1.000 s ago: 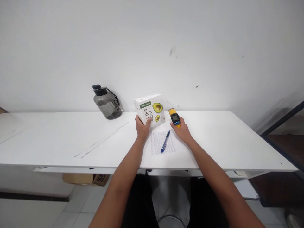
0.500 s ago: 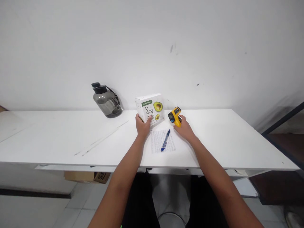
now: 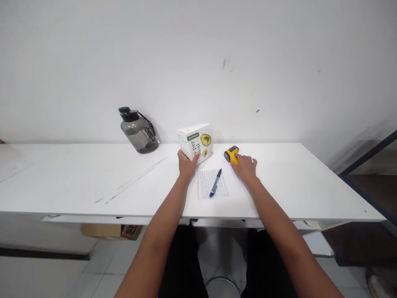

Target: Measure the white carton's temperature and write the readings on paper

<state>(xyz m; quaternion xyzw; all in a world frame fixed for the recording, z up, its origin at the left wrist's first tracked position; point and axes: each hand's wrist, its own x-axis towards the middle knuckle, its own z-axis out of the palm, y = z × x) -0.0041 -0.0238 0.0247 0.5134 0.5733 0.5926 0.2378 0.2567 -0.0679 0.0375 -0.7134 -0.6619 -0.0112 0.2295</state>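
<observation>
My left hand (image 3: 187,164) is closed on the lower left of a white meal box (image 3: 196,143), thumb on its front. The box stands slightly tilted near the wall and has avocado pictures and a green label. To its right, a yellow and black infrared thermometer (image 3: 232,154) lies low at the table surface. The thumb and forefinger of my right hand (image 3: 245,169) are closed around its handle, while the other fingers are lifted away. Between my forearms, a blue pen (image 3: 216,183) rests on a sheet covered with handwriting (image 3: 204,186).
A grey translucent jug (image 3: 139,134) with a black lid and strap stands at the left by the wall (image 3: 198,62). The white table (image 3: 124,182) has its front edge near my legs. Below it are a cardboard box (image 3: 105,231) and a stool's metal ring.
My right hand has lowered the thermometer to the table, turning it onto its side, and some fingers have loosened. My left hand keeps its hold on the box.
</observation>
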